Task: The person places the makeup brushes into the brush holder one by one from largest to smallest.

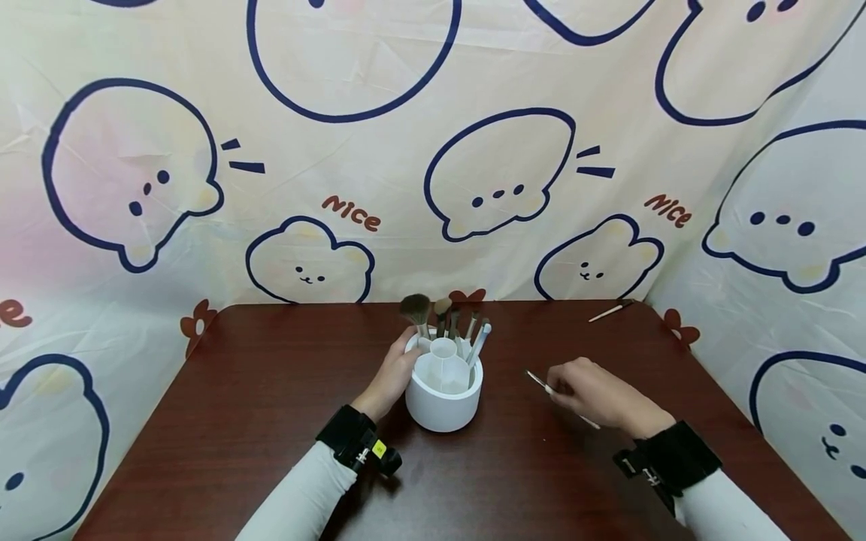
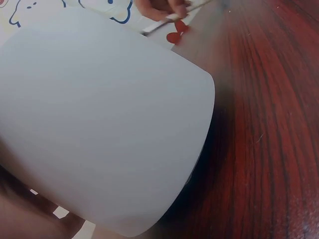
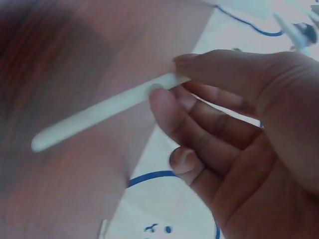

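Note:
A white round brush holder (image 1: 443, 409) with several inner compartments stands on the table, makeup brushes upright along its back. My left hand (image 1: 392, 376) grips it by its left side, fingers up near the rim. In the left wrist view the holder's smooth wall (image 2: 109, 114) fills much of the picture, hiding part of that hand. To the right, my right hand (image 1: 602, 394) pinches a slim makeup brush (image 1: 538, 381) low over the table, its bristle end pointing left toward the holder. The right wrist view shows the pale handle (image 3: 99, 114) coming out between thumb and fingers.
Another thin brush (image 1: 609, 311) lies near the table's back right corner. The dark red-brown table (image 1: 271, 391) ends at a cartoon-printed cloth (image 1: 399, 165) hanging behind and along the sides. Brush heads (image 1: 416, 308) stick up above the holder's rim.

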The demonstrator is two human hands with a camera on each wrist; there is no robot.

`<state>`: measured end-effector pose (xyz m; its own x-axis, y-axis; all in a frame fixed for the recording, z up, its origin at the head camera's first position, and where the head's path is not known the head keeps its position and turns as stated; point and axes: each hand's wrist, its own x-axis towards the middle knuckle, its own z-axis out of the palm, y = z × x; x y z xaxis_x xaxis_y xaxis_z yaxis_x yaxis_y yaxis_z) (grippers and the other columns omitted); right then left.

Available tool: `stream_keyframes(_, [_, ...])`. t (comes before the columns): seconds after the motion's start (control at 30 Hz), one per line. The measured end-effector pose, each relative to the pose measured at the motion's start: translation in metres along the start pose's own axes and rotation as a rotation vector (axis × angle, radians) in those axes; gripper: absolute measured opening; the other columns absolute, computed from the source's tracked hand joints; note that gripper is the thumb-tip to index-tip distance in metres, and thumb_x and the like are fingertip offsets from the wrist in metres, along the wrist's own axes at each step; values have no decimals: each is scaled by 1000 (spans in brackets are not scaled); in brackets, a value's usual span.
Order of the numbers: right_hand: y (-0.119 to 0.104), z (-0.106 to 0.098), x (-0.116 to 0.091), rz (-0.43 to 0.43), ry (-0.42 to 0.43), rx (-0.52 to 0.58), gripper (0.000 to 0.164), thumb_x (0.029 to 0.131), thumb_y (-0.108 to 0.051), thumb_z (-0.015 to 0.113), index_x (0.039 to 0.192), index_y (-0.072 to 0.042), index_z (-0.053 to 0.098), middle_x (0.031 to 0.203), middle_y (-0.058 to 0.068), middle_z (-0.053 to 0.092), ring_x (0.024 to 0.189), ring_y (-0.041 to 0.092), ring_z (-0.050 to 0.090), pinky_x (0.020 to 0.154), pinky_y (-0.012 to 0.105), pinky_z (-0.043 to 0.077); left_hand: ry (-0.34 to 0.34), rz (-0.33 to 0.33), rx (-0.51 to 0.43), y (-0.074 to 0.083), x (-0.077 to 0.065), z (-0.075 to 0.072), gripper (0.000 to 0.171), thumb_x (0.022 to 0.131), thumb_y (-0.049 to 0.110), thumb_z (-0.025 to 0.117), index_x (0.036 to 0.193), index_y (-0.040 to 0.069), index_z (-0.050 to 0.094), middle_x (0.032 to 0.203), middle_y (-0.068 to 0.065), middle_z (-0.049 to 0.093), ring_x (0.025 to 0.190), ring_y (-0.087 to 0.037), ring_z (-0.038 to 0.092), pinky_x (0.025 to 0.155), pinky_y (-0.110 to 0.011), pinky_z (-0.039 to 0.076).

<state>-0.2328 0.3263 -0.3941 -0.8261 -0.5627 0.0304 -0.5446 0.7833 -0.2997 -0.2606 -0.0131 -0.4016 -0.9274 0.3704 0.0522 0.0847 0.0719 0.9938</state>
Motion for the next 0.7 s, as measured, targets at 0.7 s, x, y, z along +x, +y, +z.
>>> stream_keyframes(0.7, [-74,-48,27,-193,536,139,14,88,-18,66,98,-27,66,85,-15,62,68,2,52,55,21,47,-22,46,-16,5,-3,-1,48,97,9,33,143,-1,23,146,-18,28,129,-26,26,106,-52,22])
